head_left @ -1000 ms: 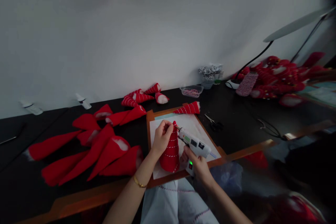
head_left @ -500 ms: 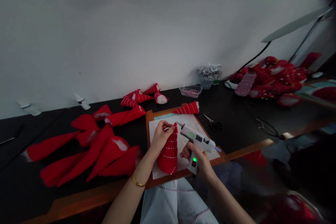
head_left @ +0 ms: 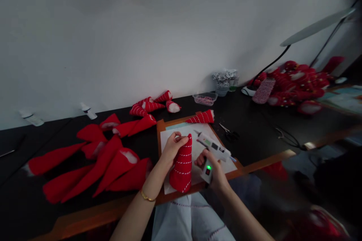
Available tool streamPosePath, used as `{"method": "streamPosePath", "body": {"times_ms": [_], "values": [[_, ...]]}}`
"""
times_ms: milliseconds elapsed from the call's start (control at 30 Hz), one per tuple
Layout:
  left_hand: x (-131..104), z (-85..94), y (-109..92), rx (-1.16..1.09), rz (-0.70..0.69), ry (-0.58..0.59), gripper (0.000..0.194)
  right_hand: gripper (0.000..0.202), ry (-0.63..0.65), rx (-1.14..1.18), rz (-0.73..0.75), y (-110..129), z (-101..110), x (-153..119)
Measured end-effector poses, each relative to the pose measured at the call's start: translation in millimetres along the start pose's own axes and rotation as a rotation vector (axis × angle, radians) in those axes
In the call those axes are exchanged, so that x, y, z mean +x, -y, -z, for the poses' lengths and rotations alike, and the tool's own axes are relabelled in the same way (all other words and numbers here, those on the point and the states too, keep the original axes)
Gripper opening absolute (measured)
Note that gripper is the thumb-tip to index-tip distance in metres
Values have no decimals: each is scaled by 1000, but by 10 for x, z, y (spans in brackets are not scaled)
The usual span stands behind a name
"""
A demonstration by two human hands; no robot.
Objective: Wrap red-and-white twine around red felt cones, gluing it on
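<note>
My left hand point(head_left: 173, 147) pinches the tip of a red felt cone point(head_left: 182, 169) wound with red-and-white twisted cord. The cone stands tip up over a white sheet point(head_left: 167, 138) on a wood-edged board. In my right hand point(head_left: 210, 165) is a white hot glue gun point(head_left: 213, 145), its handle gripped and a green light lit. Its nozzle points left, a small distance from the cone's tip. Another cord-wound cone point(head_left: 202, 116) lies at the board's far edge.
Plain red felt cones point(head_left: 104, 162) lie in a pile to the left. Scissors point(head_left: 229, 131), a clear tray of cord point(head_left: 205, 99) and a lamp point(head_left: 268, 64) stand to the right. Finished-looking red pieces point(head_left: 294, 86) are heaped behind the lamp. White bottles point(head_left: 88, 110) are near the wall.
The glue gun has moved slightly right, away from the cone's tip. The cone has turned a little in my left hand, so its cord rings show more fully.
</note>
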State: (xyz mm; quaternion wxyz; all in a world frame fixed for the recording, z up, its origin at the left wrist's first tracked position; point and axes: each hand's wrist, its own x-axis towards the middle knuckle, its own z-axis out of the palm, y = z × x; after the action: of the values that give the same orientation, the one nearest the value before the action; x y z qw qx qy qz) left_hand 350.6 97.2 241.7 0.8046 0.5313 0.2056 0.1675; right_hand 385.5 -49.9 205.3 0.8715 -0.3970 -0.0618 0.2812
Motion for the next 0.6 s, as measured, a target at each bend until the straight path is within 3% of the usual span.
{"method": "streamPosePath", "body": {"times_ms": [100, 167, 233, 333, 433, 500, 600], "values": [[-55, -43, 24, 0, 49, 2, 56, 37, -114, 151, 74, 110, 138, 56], [8, -141, -67, 16, 58, -17, 52, 34, -169, 183, 112, 198, 247, 62], [204, -280, -313, 14, -11, -68, 46, 32, -202, 195, 141, 264, 332, 44], [621, -452, -882, -62, -240, -221, 27, 30, -201, 212, 154, 297, 375, -12], [832, -456, -1276, -121, -404, -385, 29, 28, -170, 171, 145, 272, 370, -74], [721, -333, -1293, -62, -449, -334, 33, 27, -161, 121, 162, 256, 393, -97], [236, 56, -1097, 436, -406, -6, 32, 27, -158, 44, 194, 270, 513, -95]]}}
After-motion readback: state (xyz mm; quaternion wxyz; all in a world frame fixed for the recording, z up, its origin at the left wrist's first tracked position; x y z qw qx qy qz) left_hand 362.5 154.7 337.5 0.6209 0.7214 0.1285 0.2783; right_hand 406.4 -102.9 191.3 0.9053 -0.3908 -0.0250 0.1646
